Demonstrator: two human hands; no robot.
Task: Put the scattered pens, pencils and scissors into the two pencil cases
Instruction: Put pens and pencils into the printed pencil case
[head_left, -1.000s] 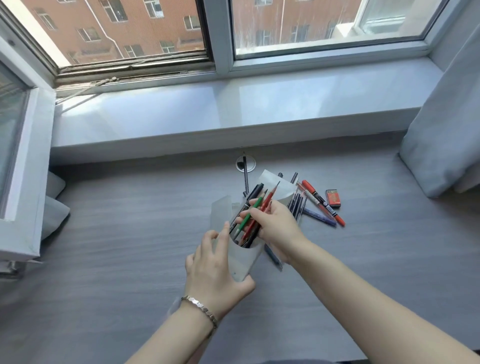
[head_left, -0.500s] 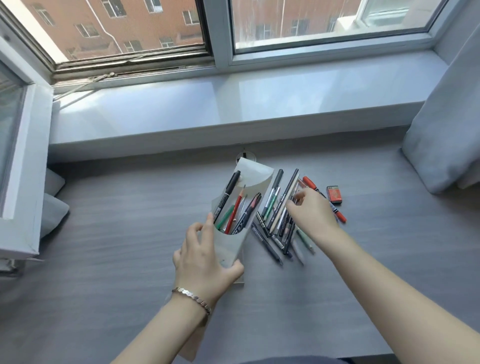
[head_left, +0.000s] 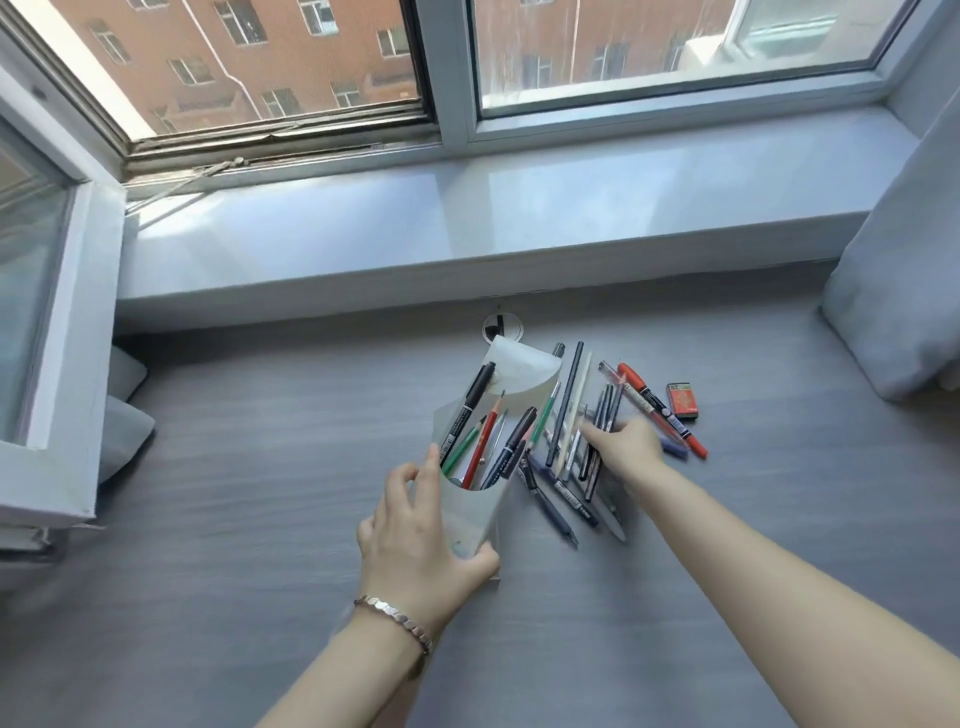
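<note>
My left hand (head_left: 421, 525) grips a translucent white pencil case (head_left: 475, 512) tilted up off the table, flap open at the far end. Inside stand a black marker (head_left: 470, 402), a red pencil (head_left: 480, 449), a green pencil and a dark pen. To its right a pile of loose pens (head_left: 571, 452) lies on the grey table. My right hand (head_left: 626, 447) rests on that pile, fingertips on several dark pens; whether they are pinched is unclear. A red-capped marker (head_left: 660, 408) lies further right. Scissors and a second case are not visible.
A small red eraser box (head_left: 683, 401) lies right of the marker. A round cable hole (head_left: 501, 327) sits behind the case. The white window sill (head_left: 467, 218) runs along the back, an open window sash (head_left: 52, 312) stands at left, a grey curtain (head_left: 893, 291) hangs at right.
My right hand left the case mouth, where it had put pens in, and moved right onto the loose pile. The case now tilts further away, held by my left hand.
</note>
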